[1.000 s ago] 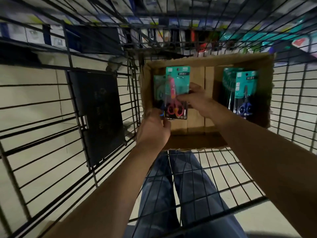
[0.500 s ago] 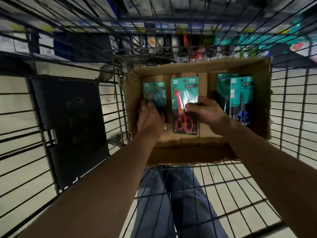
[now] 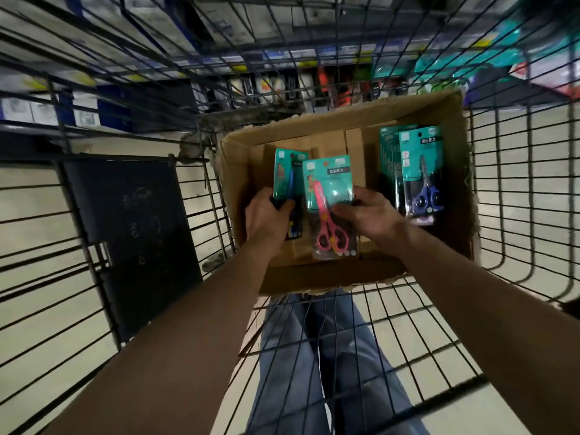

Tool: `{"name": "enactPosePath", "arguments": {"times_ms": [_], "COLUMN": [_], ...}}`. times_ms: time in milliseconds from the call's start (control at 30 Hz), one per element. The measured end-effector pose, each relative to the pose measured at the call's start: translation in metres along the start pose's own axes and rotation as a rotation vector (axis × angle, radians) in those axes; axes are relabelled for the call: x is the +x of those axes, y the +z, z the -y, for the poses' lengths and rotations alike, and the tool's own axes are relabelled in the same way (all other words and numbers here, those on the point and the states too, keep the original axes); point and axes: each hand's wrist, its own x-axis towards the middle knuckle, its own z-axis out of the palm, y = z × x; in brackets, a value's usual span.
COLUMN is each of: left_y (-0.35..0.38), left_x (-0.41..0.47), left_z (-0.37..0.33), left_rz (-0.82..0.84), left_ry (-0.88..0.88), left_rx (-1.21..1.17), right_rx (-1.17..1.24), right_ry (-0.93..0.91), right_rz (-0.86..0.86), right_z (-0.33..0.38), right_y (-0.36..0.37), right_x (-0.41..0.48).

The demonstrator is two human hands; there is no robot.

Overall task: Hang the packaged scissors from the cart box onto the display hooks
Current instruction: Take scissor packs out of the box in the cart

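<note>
Cardboard box (image 3: 452,171) sits in the far part of a wire cart (image 3: 518,196), its top open, and both hands reach down into it. The left hand (image 3: 266,218) is closed around the lower part of a teal-carded pack of blue scissors (image 3: 287,177), fingers wrapped over its left edge and thumb across the front, so that the pack stands upright at the left of the box. The right hand (image 3: 367,215) pinches a second pack, the pink scissors (image 3: 329,211), by its right edge, thumb lying on the clear blister and fingers behind the card. This pack is upright too, just beside the blue one and overlapping its right edge; the pink handles point toward the near wall of the box.

At the right side of the box, well apart from both hands, a stack of packs (image 3: 417,174) stands on edge, with dark blue scissors showing in the front one.

A dark flat panel (image 3: 131,233) hangs against the left wall of the cart. Below the wire floor the person's blue jeans (image 3: 323,365) show through the mesh. Beyond the far wall of the cart lie store shelves (image 3: 157,42) with blurred goods, and teal packs (image 3: 455,61) show at the far right, too smeared to read.
</note>
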Motion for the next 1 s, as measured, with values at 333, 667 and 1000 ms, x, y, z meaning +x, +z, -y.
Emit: {"name": "enactPosePath", "arguments": {"times_ms": [333,667,1000], "left_y": [-0.108,-0.175,-0.215], "left_x": [-0.118,-0.229,-0.327], "left_z": [-0.034,-0.067,-0.036], "left_rz": [0.008,0.023,0.052], "left_ry": [0.045,0.220,0.501], "left_rx": [-0.204,-0.362,-0.419], "right_rx": [-0.013,-0.042,-0.194], "right_ry": [-0.110,-0.213,-0.425], "right_rz": [0.011,-0.155,-0.326], "right_z": [0.066,0.106,0.080], "right_y": [0.013,0.044,0.077], "right_x": [-0.134,-0.245,-0.382]}}
